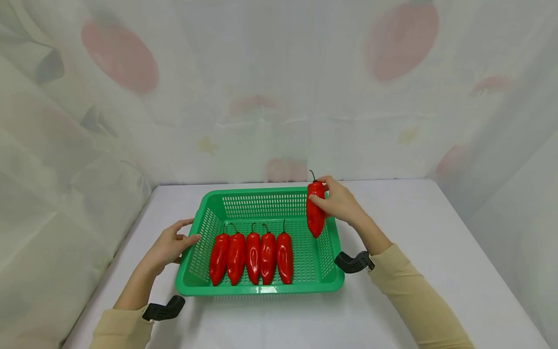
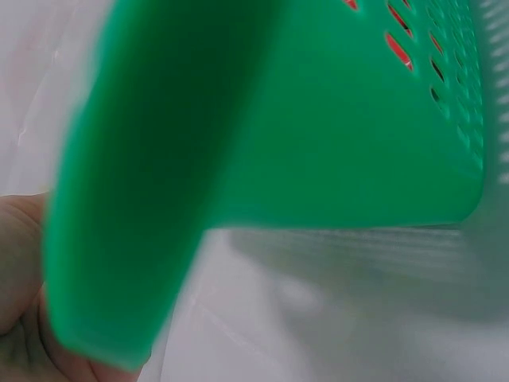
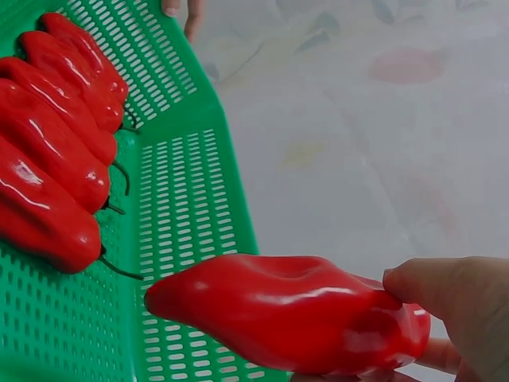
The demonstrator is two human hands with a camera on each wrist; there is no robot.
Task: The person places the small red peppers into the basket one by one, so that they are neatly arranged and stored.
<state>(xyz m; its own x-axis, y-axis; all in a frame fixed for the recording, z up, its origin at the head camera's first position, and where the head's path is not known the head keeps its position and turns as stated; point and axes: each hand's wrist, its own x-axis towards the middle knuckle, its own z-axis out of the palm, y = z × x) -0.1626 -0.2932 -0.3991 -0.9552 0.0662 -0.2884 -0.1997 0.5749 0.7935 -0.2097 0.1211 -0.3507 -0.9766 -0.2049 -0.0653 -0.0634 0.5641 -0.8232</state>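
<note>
My right hand (image 1: 342,199) pinches a red pepper (image 1: 315,208) near its stem end, thumb on one side and fingers behind. The pepper hangs tip down over the right part of a green plastic basket (image 1: 261,290); in the right wrist view this pepper (image 3: 294,310) overlaps the slotted wall. Several more red peppers (image 1: 253,257) lie side by side in the basket, stems toward the back. At the basket's left rim, my left hand (image 1: 169,246) grips the edge, thumb on top and fingers outside. The left wrist view shows the rim (image 2: 135,183) large and blurred, hiding much of that hand.
The basket stands on a table with a white cover (image 1: 405,232). A pale printed curtain (image 1: 209,121) hangs behind the table's back edge, and similar sheeting (image 1: 56,218) lines the left side. Black wrist cameras (image 1: 354,262) are strapped at both cuffs.
</note>
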